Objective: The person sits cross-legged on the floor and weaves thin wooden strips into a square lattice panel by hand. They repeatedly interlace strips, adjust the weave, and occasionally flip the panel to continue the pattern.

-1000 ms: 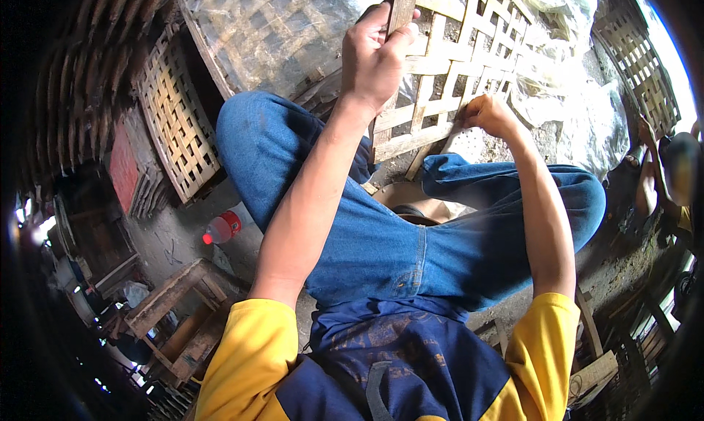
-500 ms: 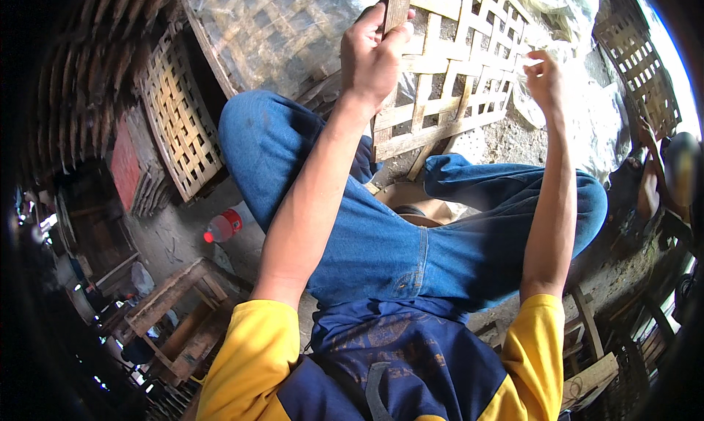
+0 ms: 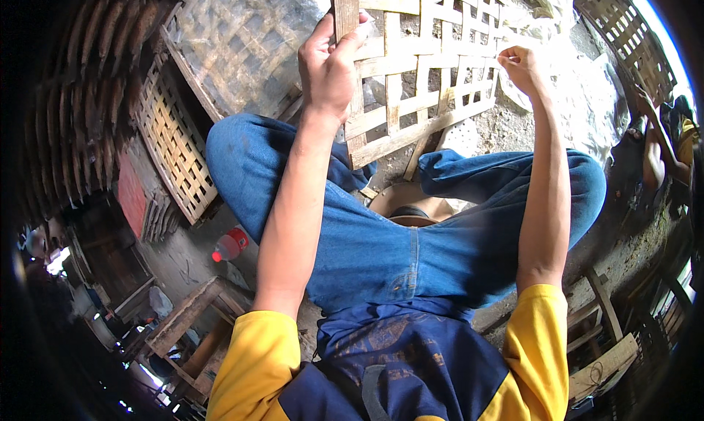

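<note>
A woven bamboo lattice panel (image 3: 422, 61) with a wooden frame tilts up in front of me, over my shins. My left hand (image 3: 328, 72) is wrapped around the upright wooden bar at its left side, thumb across the front. At the panel's right edge, my right hand (image 3: 524, 67) has its fingers curled together in a pinch. Glare and the fingers themselves hide what is between them. My crossed legs in blue jeans (image 3: 352, 238) lie below the panel. Between them sits a round tan thing with a dark band (image 3: 411, 204), perhaps a hat.
Another lattice panel under plastic sheeting (image 3: 238, 43) lies at far left, a bamboo panel (image 3: 176, 138) beside it. A red-capped bottle (image 3: 231, 245) lies by my left knee, near a wooden stool (image 3: 194, 333). Clear plastic (image 3: 587, 105) spreads at right; another person's arm (image 3: 653, 168) shows beyond.
Both hands and the lattice panel have shifted left and slightly down in view. My right hand's fingers look more tightly curled. My left hand keeps its grip on the bar.
</note>
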